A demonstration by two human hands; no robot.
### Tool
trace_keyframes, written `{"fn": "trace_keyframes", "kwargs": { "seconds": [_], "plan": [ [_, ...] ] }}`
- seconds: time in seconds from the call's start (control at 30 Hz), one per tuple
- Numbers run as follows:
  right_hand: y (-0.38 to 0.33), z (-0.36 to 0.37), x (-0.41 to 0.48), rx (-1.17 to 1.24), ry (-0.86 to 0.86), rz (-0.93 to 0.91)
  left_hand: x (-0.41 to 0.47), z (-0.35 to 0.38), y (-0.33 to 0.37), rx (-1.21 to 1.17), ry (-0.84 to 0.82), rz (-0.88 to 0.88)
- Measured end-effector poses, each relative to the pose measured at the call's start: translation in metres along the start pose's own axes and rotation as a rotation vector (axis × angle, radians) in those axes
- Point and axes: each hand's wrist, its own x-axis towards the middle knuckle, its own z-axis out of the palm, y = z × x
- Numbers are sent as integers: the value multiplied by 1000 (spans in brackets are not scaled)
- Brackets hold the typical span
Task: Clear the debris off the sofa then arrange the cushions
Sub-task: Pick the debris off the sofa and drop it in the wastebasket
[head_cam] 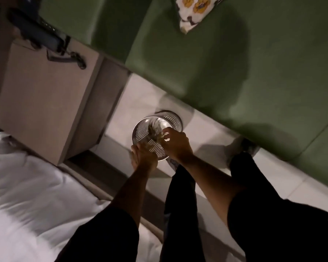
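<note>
A perforated metal bin (pixel 140 129) stands on the pale floor beside the green sofa (pixel 225 76). Both my hands hover over its mouth. My left hand (pixel 143 155) is at the bin's near rim, fingers curled. My right hand (pixel 175 142) is over the opening, fingers pinched around small pale bits of debris (pixel 160 136). More greenish debris lies inside the bin. A floral cushion (pixel 194 10) with yellow flowers lies on the sofa seat at the top.
A beige wooden cabinet (pixel 45 99) with a dark strapped bag (pixel 38 33) on it stands left of the bin. A white bed sheet (pixel 32 195) fills the lower left. My dark trouser legs and a foot stand on the floor by the sofa's edge.
</note>
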Motion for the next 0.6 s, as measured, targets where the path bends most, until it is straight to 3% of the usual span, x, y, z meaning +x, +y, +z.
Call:
{"fn": "trace_keyframes", "kwargs": {
  "seconds": [0.13, 0.27, 0.37, 0.47, 0.6],
  "plan": [
    [25, -25, -11, 62, -19, 25, -7, 7, 27, 18, 13, 83],
    [76, -99, -35, 157, 148, 41, -37, 35, 93, 25, 57, 437],
    [125, -182, -59, 152, 410, 74, -76, 68, 167, -99, 146, 766],
    [176, -274, -78, 164, 674, 129, -124, 106, 252, -163, 99, 1095],
    [242, -384, -99, 162, 1069, 179, -200, 173, 355, -51, 19, 1409]
  ]
}}
